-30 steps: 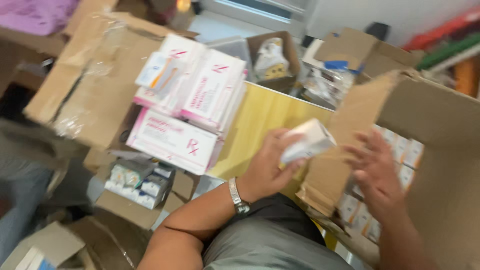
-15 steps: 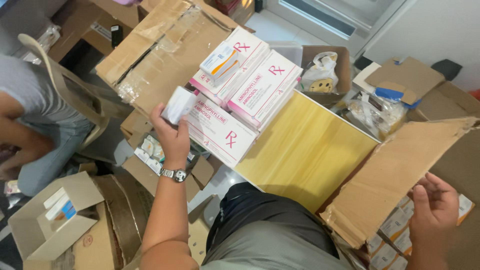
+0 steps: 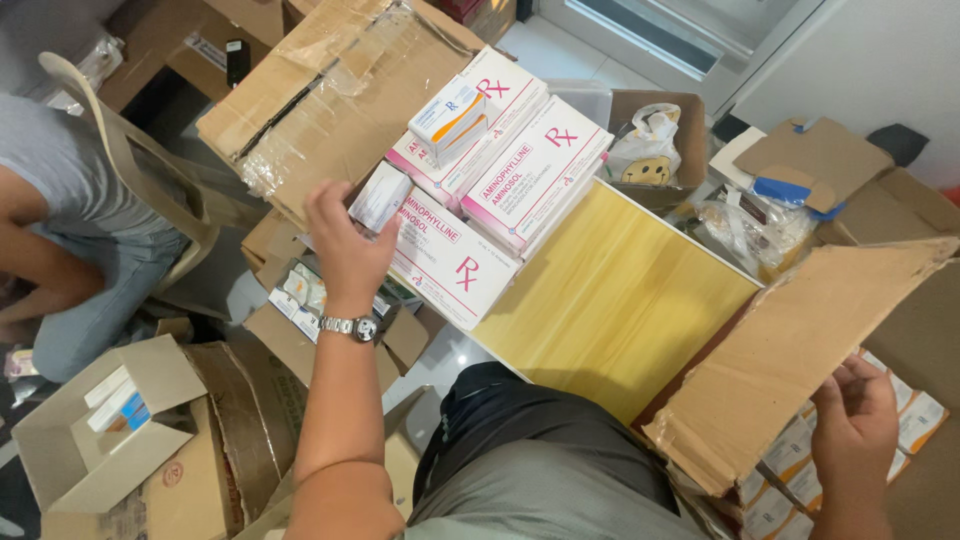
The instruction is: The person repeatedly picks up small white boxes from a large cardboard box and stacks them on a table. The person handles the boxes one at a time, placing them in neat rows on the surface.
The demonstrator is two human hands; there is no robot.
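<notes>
Left of centre in the frame, the left hand (image 3: 345, 245) grips a small white carton (image 3: 380, 197), fingers wrapped around its lower end, and holds it at the left edge of a stack of white-and-pink medicine boxes (image 3: 500, 180). The carton touches or nearly touches the nearest flat box; which one cannot be told. A metal wristwatch (image 3: 350, 327) sits on that wrist. On top of the stack, toward the upper centre, lies a smaller white box with blue and orange print (image 3: 448, 115).

The stack covers the upper left end of a yellow wooden table (image 3: 620, 300); the table's lower right part is bare and offers the only open flat room. Its near edge runs diagonally just above the person's lap.

At the lower right of the frame, the right hand (image 3: 855, 420) rests with curled fingers on small white-and-orange boxes (image 3: 915, 415) inside a big cardboard carton (image 3: 800, 340), just behind its raised, torn flap. Whether it grips one cannot be told.

Behind the stack, a large flattened cardboard box with clear tape (image 3: 330, 90) fills the upper left. Below the left hand, an open carton of small packs (image 3: 300, 290) stands close. At the far left edge sits another person in a grey shirt (image 3: 60, 190), well apart.
</notes>
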